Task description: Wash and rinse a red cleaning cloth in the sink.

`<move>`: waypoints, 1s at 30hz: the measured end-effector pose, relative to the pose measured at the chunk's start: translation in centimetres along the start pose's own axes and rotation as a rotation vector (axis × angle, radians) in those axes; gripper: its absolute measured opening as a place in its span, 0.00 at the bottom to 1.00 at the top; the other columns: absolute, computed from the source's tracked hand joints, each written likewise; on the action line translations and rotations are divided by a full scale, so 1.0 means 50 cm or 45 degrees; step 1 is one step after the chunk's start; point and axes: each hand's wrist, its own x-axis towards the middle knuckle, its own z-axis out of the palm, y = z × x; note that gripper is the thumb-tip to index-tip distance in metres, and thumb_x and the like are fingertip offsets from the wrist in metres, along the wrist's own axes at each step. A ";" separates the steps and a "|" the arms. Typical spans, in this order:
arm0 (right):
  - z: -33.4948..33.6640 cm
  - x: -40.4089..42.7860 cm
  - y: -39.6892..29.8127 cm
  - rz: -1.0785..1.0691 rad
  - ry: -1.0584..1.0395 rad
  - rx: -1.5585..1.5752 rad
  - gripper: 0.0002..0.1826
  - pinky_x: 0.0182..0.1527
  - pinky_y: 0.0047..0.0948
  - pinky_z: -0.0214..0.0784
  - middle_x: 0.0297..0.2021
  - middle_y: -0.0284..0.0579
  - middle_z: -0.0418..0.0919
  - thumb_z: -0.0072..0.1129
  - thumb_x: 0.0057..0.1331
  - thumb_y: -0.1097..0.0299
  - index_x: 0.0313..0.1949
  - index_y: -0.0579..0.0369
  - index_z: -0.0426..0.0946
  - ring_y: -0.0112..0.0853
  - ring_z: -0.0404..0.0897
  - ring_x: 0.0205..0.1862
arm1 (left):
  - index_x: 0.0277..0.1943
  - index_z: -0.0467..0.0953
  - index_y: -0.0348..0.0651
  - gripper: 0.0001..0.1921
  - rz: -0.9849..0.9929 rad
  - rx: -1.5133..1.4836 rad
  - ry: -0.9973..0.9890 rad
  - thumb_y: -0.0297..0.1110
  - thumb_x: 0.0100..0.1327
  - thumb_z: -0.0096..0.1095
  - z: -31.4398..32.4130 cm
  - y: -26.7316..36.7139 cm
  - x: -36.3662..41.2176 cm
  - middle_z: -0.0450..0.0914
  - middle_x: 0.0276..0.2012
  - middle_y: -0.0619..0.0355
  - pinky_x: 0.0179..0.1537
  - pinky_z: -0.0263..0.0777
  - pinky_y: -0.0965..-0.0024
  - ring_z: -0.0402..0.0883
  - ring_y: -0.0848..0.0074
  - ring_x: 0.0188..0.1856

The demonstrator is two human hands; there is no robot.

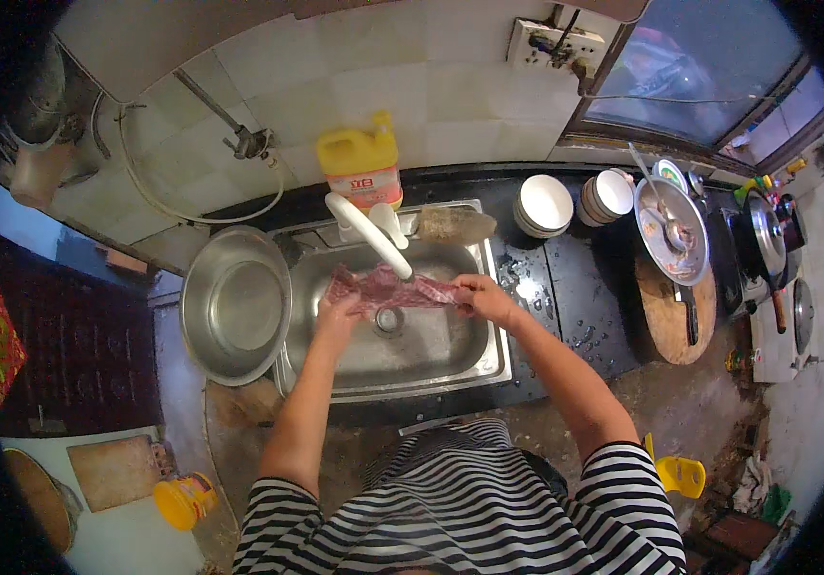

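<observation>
A long strip of raw red meat (390,291) is stretched between my two hands over the stainless steel sink (440,352). My left hand (340,314) holds its left end. Around the right end are the fingers of my right hand (482,298). The white faucet (368,233) reaches over the meat, its spout tip just above the middle. Below the strip the round drain (387,320) shows in the basin floor. Whether water is running cannot be made out.
A large metal basin (200,309) stands left of the sink. Behind are a yellow detergent jug (359,162) and a brown scrubbing pad (455,224). To the right are stacked bowls (543,205), a metal bowl with a ladle (652,215), and a knife (690,320) on a wooden board (660,323).
</observation>
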 end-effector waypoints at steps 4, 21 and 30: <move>0.066 -0.021 -0.041 0.128 0.078 1.069 0.17 0.46 0.34 0.69 0.40 0.40 0.76 0.49 0.64 0.54 0.45 0.52 0.70 0.31 0.75 0.45 | 0.48 0.71 0.38 0.15 0.097 0.047 0.013 0.30 0.58 0.56 0.043 -0.040 0.005 0.79 0.39 0.55 0.37 0.73 0.65 0.79 0.70 0.38; 0.116 0.088 0.113 -0.167 0.305 1.572 0.21 0.53 0.27 0.60 0.45 0.38 0.71 0.49 0.64 0.61 0.56 0.52 0.63 0.27 0.69 0.49 | 0.58 0.64 0.48 0.20 0.442 0.801 -0.038 0.42 0.64 0.49 0.327 -0.191 -0.086 0.77 0.46 0.54 0.48 0.67 0.63 0.74 0.68 0.49; 0.207 0.098 0.002 -0.048 0.093 1.017 0.22 0.49 0.28 0.63 0.48 0.42 0.70 0.44 0.66 0.61 0.57 0.56 0.61 0.30 0.70 0.47 | 0.44 0.68 0.44 0.10 0.042 -0.123 0.710 0.34 0.61 0.55 0.085 -0.196 0.071 0.71 0.31 0.63 0.32 0.71 0.76 0.73 0.79 0.31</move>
